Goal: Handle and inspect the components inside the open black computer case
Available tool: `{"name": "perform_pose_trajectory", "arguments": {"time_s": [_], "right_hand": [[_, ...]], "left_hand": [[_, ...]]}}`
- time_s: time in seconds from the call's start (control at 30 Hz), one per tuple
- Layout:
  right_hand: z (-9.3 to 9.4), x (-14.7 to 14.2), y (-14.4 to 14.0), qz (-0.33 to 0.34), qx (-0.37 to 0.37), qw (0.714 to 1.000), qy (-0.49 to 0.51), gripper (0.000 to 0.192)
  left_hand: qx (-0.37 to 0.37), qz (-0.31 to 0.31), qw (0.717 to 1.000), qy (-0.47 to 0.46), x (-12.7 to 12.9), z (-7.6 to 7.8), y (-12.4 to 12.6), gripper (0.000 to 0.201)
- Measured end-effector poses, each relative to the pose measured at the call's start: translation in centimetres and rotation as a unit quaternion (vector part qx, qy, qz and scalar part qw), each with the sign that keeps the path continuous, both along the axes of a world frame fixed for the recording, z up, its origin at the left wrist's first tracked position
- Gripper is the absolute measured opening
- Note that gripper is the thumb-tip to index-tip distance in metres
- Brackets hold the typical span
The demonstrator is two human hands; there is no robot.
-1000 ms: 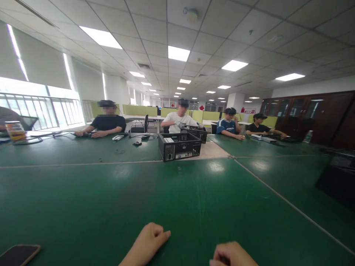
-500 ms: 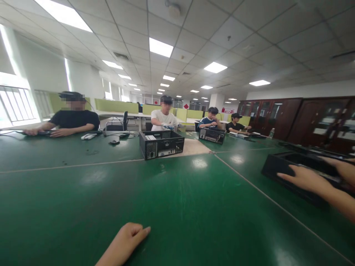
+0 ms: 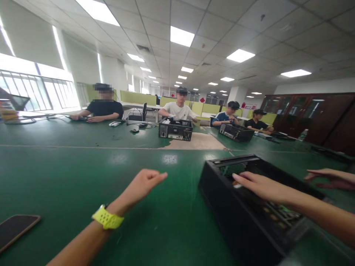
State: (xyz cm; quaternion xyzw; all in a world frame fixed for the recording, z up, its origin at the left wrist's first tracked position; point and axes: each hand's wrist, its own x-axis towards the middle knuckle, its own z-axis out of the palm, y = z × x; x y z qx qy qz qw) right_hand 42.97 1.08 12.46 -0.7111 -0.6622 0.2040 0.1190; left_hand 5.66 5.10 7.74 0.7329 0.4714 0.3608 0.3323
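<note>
Open computer case (image 3: 244, 207) lies on green table (image 3: 69, 166), right of centre | right hand (image 3: 263, 187) laid flat inside, fingers extended together | left hand (image 3: 141, 184) loosely curled, held nothing | risk: fingers could be cut by sheet-metal edges.

Both forearms are bare and sleeveless in view; a yellow-green perforated watch strap (image 3: 107, 218) circles the left wrist.
</note>
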Motion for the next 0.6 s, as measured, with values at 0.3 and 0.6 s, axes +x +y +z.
{"name": "perform_pose_trajectory", "arguments": {"time_s": [0.3,0.6], "right_hand": [[-4.0,-14.7,5.7,0.270,0.013,0.943,-0.194,0.028],[-8.8,-20.3,6.9,0.285,-0.114,0.934,-0.182,0.073]], "left_hand": [[0.121,-0.128,0.841,0.512,8.7,7.9,2.7,0.014],[-0.053,-0.216,0.806,0.548,7.1,-2.8,5.2,0.025]]}}
